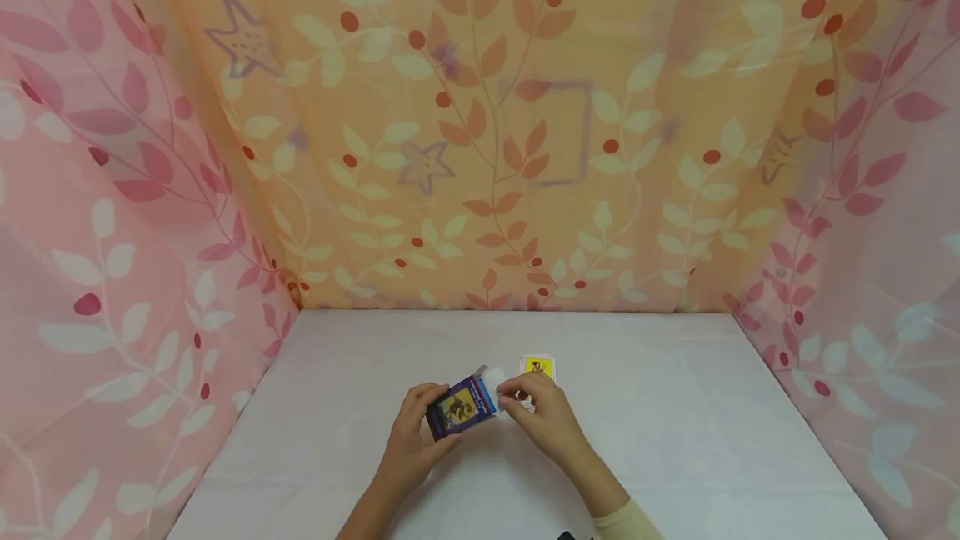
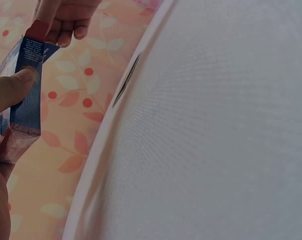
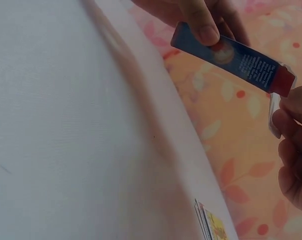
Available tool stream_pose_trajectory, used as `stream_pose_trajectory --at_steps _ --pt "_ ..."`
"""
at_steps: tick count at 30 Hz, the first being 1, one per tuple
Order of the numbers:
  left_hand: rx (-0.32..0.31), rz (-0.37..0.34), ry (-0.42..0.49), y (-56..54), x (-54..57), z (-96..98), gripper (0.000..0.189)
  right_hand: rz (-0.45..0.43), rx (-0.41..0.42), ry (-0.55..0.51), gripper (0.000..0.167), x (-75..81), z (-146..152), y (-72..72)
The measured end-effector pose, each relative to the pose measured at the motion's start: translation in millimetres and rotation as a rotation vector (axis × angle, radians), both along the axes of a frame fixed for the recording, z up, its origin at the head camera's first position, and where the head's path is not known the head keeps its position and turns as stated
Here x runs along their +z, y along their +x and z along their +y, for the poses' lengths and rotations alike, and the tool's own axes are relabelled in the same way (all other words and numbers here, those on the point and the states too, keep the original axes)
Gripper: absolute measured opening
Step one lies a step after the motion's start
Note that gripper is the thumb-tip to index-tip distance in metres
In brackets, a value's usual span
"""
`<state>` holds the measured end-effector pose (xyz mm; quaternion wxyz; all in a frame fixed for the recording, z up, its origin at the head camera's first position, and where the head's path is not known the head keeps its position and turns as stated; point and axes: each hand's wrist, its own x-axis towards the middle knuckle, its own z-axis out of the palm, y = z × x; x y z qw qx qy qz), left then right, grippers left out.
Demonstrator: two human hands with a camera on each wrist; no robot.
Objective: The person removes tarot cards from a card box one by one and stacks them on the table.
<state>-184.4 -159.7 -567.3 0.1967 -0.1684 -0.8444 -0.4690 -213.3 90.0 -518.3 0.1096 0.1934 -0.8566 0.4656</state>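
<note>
A dark blue card box (image 1: 459, 410), with a yellow picture on its front, is held tilted above the white table. My left hand (image 1: 412, 440) grips it, the thumb along one narrow side. At the box's right end a white end flap (image 1: 492, 379) stands out. My right hand (image 1: 551, 423) pinches this flap between thumb and fingers, as the right wrist view also shows. Just beyond the right hand lies a stack of cards (image 1: 540, 366) with a yellow face on top, partly hidden by that hand. The box's inside cannot be seen.
The white tabletop (image 1: 675, 440) reaches back to a patterned orange curtain (image 1: 495, 148). Pink leafy curtains (image 1: 97, 232) close in the sides. A small dark object (image 1: 567, 536) shows at the bottom edge of the head view.
</note>
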Motion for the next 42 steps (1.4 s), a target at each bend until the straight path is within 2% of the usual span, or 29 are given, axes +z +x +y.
stream_pose_trajectory --at_steps 6,12,20,28,34,42 --pt "-0.021 0.032 -0.012 -1.0 -1.2 0.2 0.086 -0.028 -0.004 -0.003 0.012 -4.3 -2.9 -0.7" --pt "-0.023 0.070 -0.015 -0.8 -2.3 0.8 0.088 -0.004 0.011 -0.017 0.012 -6.8 -6.0 0.3" --pt "-0.030 0.036 -0.010 0.1 -1.3 0.9 0.082 -0.050 -0.030 0.000 0.011 -7.0 -8.4 2.9" --pt "-0.030 0.088 -0.039 0.6 -0.7 1.5 0.084 0.001 -0.046 0.014 0.009 -11.1 -8.1 1.5" --pt "-0.031 0.078 -0.031 0.3 -1.0 1.6 0.083 0.013 -0.063 0.024 0.008 -11.0 -5.8 -0.5" --pt "-0.025 0.082 -0.047 -0.4 -1.8 0.5 0.084 -0.059 -0.069 -0.006 0.005 -3.5 -1.6 0.1"
